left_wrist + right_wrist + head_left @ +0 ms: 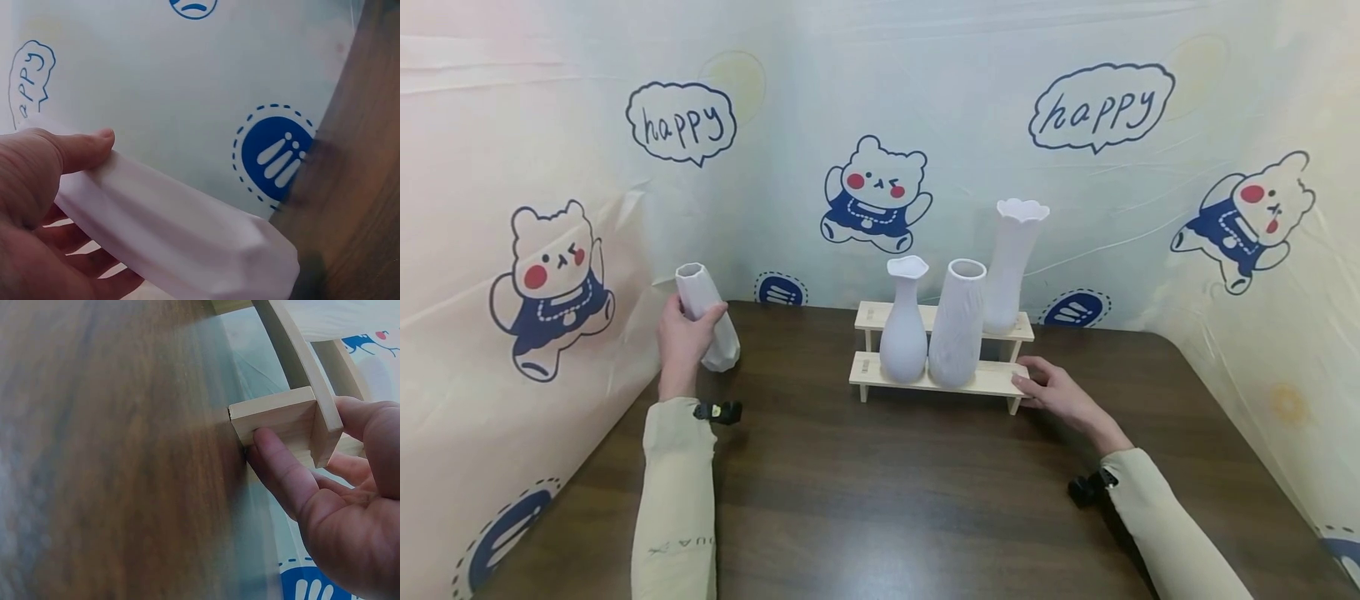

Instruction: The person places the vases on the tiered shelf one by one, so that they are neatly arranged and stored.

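Note:
My left hand (688, 340) grips a white faceted vase (718, 337) near its mouth, thumb on one side and fingers on the other. The vase leans with its base to the lower right; whether that base touches the table I cannot tell. My right hand (1060, 392) holds the right end of a two-tier wooden stand (865, 367), fingers against its leg (281, 415) and thumb at the shelf end. On the lower tier stand a flared-neck white vase (905, 333) and a textured white vase (957, 329). A tall scalloped-rim white vase (1011, 267) stands on the upper tier, at the right.
The dark brown table (880, 483) stretches in front of the stand. Behind it and along both sides hangs a pale curtain (970, 125) printed with bears and lettering. Dark wrist cameras (721, 412) sit at both sleeve cuffs.

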A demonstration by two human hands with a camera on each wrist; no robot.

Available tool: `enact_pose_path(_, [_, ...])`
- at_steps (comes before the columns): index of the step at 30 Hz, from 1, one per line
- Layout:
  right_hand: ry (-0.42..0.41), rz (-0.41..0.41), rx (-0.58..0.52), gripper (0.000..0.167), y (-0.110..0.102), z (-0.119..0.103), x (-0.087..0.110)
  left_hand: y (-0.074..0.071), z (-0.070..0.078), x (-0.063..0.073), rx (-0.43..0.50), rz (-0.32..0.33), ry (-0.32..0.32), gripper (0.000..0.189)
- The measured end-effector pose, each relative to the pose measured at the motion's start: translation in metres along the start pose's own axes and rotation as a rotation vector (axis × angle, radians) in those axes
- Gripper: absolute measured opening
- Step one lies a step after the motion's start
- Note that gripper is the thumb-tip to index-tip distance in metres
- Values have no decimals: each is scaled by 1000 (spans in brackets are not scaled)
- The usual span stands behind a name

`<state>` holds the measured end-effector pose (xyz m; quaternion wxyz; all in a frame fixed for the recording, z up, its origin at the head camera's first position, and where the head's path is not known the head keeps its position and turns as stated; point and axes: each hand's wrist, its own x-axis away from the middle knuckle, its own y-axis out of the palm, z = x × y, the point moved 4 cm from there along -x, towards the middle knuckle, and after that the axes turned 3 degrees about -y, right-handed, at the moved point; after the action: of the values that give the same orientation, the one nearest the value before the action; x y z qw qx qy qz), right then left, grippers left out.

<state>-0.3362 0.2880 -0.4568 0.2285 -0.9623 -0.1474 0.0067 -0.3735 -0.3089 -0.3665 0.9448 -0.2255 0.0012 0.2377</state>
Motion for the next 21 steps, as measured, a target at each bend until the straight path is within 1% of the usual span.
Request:
enact_pose_path(9, [-1,6,5,65,0,-1,1,-4,11,8,27,9,6,80])
enact_pose_path(16, [-6,1,4,66,1,-1,0,0,15,10,63,-4,11,81])
enact_pose_path(21, [-5,-2,20,68,1,0,-1,2,18,12,71,-17,10,82])
